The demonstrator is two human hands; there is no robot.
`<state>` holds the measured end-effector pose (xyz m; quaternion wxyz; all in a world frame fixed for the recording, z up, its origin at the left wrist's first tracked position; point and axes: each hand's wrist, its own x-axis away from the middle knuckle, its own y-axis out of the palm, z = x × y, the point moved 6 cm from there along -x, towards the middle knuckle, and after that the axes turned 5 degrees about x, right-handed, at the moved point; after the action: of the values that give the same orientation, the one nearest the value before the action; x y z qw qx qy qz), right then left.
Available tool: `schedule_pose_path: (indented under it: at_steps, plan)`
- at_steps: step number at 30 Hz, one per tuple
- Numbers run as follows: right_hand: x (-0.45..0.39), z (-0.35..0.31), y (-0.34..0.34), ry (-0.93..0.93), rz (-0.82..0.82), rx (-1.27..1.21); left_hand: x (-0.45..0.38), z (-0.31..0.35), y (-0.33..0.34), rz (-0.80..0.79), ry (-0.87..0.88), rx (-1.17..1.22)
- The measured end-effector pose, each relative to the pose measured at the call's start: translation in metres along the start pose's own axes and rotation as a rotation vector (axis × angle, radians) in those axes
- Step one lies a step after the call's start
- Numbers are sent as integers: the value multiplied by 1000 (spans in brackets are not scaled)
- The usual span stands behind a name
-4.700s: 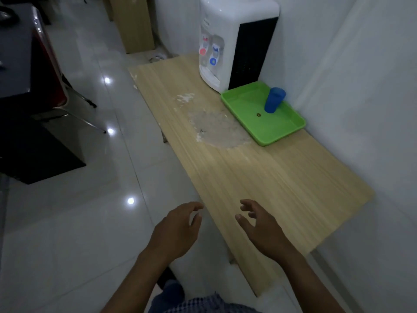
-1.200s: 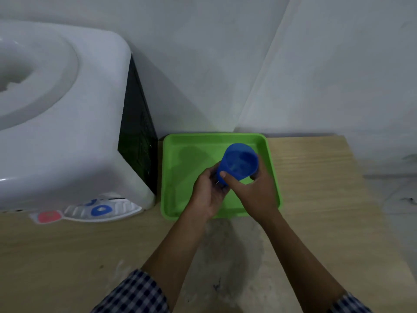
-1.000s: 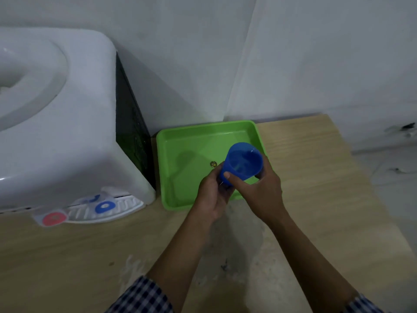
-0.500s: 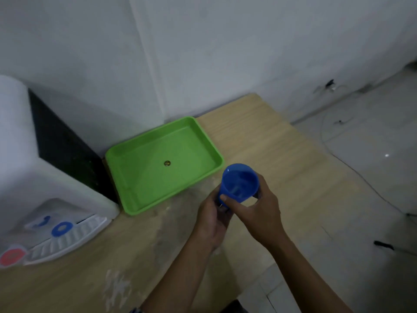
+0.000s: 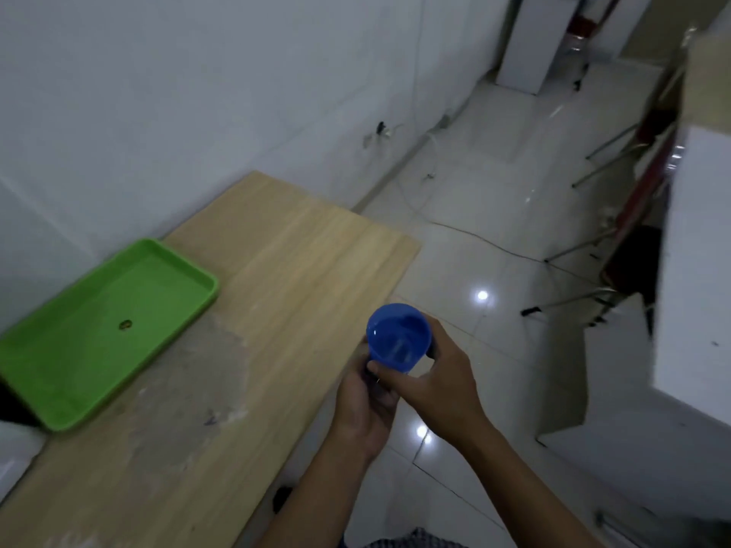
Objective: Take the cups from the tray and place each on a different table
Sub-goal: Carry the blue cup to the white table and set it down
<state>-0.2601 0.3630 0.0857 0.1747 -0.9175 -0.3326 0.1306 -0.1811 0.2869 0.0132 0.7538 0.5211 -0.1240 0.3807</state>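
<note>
So the blue cup (image 5: 398,337) has come right off the green tray (image 5: 59,405) since a second ago and now sits past the wooden table (image 5: 300,247) edge, over the tiled floor (image 5: 494,215). The tray is back on the table by the wall, holding only a tiny dark speck (image 5: 125,324). Right hand (image 5: 439,385) wraps the cup's side, left hand (image 5: 366,409) grips it lower down, mouth facing up.
</note>
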Motion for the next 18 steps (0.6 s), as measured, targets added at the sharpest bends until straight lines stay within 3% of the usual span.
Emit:
schedule_pose_path:
  at_steps: [8, 18]
  plan:
    - [64, 45, -122, 102, 250, 7, 23, -110, 67, -101, -168, -193]
    - [97, 86, -222, 252, 521, 16, 18, -200, 141, -186, -351, -335]
